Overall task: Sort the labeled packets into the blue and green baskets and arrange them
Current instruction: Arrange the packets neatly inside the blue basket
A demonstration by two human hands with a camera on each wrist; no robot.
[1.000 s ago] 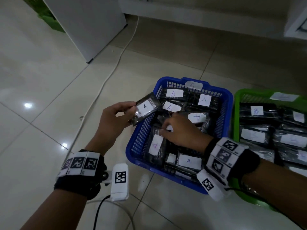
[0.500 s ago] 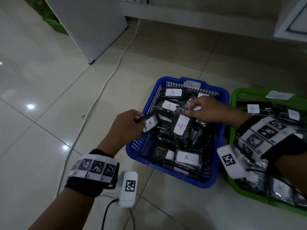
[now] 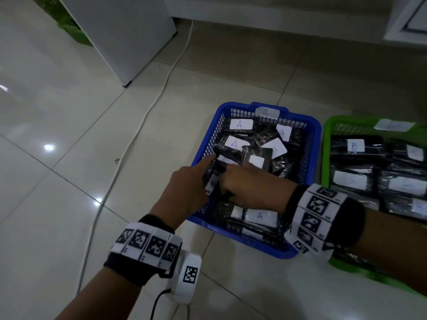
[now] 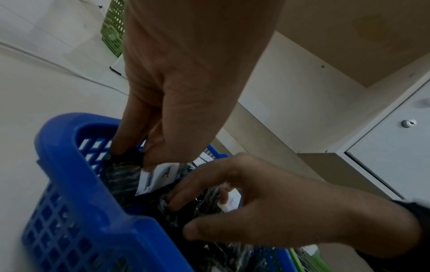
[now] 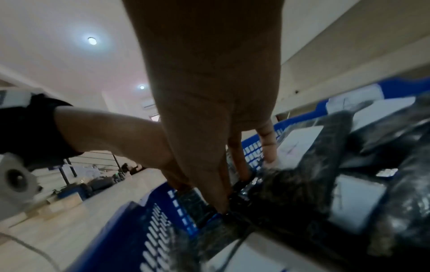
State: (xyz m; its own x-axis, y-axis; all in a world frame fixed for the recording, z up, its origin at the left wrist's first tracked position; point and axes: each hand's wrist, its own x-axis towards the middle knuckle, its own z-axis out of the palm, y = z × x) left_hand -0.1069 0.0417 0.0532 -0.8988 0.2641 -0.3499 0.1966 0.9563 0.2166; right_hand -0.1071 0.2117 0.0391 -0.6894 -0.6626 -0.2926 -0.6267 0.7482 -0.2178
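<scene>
The blue basket [image 3: 298,117] holds several black packets with white "A" labels. To its right, the green basket [image 3: 342,120] holds packets such as one marked "B" [image 3: 354,145]. My left hand [image 3: 201,172] reaches over the blue basket's left wall. In the left wrist view, the left hand [image 4: 139,150] pinches the top edge of an "A" packet [image 4: 163,174] standing inside that wall. My right hand [image 3: 233,179] is just beside it. Its curled fingers and thumb [image 4: 184,217] hold another black packet [image 4: 229,200] down among the others.
Both baskets stand on a glossy tiled floor. A white cable [image 3: 143,121] runs across the floor left of the blue basket. A white cabinet [image 3: 124,31] stands at the back left with a green crate [image 3: 67,21] behind it. A white cupboard door [image 3: 411,17] is at the back right.
My left hand has carried its "A" packet from outside the basket to just inside the left wall. My right hand has come down from the basket's far side to beside the left hand.
</scene>
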